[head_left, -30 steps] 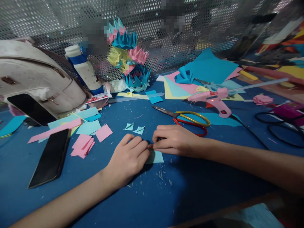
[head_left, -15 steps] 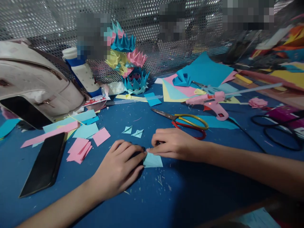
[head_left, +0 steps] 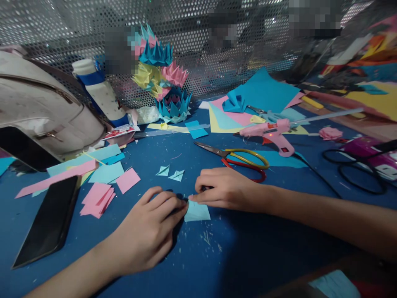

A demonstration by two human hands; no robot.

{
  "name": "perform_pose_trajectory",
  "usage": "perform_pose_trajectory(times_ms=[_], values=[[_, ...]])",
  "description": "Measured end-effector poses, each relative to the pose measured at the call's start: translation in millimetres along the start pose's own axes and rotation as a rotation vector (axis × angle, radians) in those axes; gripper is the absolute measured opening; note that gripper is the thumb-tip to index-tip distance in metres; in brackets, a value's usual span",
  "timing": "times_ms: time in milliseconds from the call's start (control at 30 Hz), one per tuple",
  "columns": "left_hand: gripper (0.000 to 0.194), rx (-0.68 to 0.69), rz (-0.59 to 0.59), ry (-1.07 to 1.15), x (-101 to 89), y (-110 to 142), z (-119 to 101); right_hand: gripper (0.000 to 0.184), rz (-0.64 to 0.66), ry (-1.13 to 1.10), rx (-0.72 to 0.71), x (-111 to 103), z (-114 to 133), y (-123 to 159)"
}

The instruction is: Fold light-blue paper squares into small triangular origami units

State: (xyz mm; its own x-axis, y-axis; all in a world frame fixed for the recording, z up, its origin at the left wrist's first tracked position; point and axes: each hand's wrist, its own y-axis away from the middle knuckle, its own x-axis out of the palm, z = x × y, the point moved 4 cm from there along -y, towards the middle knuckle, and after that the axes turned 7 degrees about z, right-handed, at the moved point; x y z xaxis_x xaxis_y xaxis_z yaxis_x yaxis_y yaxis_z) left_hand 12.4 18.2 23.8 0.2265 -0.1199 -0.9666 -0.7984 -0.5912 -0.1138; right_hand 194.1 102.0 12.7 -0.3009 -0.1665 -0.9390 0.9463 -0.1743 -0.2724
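A small light-blue piece of paper (head_left: 198, 211) lies flat on the blue table, its upper edge under my fingertips. My left hand (head_left: 156, 225) is closed, fingers curled together, the index fingertip pressing the paper's upper left corner. From the right, my right hand (head_left: 225, 187) pinches at the same edge with bent fingers, its index tip almost touching the left one. The fingers hide part of that edge. Just beyond the hands lie two small folded light-blue triangles (head_left: 176, 175). Yellow-and-red-handled scissors (head_left: 225, 153) rest behind my right hand.
A pink glue gun (head_left: 273, 131) with its cord lies at right. Pink paper squares (head_left: 96, 198) and a dark phone (head_left: 49, 219) are at left. Behind stand a bottle (head_left: 104, 93), a backpack (head_left: 40, 103) and folded paper flowers (head_left: 173, 105) against perforated metal.
The view has shifted slightly, so most things sit a little further left. My left thumb has drawn back from the paper's side; both hands' fingertips stay at the paper's upper edge.
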Motion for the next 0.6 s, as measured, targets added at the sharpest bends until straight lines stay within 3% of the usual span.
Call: perform_pose_trajectory(times_ms=[300, 600], values=[[0.036, 0.098, -0.097, -0.136, 3.7, 1.3, -7.9, 0.026, 0.103, -0.072, 0.009, 0.9, -0.4, -2.9], [0.037, 0.093, -0.119, -0.181, 6.2, 5.6, -5.0, 0.022, 0.095, -0.049, 0.007, -3.2, 8.5, -4.2]])
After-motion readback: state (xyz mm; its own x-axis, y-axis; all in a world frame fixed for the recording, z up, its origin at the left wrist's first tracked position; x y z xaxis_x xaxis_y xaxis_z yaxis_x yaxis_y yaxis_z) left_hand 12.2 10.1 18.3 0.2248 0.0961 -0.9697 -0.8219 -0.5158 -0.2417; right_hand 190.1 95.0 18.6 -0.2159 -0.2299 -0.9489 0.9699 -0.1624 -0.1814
